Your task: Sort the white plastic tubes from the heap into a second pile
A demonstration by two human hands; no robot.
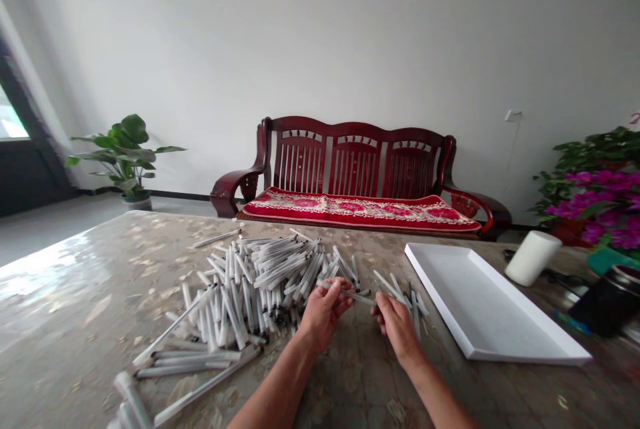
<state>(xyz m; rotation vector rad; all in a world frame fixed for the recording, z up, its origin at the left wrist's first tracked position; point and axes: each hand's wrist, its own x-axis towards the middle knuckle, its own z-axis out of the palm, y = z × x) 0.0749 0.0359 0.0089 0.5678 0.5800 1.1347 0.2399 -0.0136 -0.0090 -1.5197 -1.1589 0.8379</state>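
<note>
My left hand (323, 312) and my right hand (395, 322) are over the marbled table (85, 295), both closed on one thin white pen tube (350, 294) held level between them. The left fingers pinch its left end, the right fingers its right end. A big heap of the same white pen tubes (260, 275) lies just left of and behind my hands. A few more tubes (407, 295) lie by my right hand.
A shallow white tray (500, 325) lies right of my hands. Beyond it stand a white cylinder (531, 257), a dark pot (607, 299) and pink flowers (600, 205). A red wooden bench (355, 182) stands against the wall, with a potted plant (125, 159) at the left.
</note>
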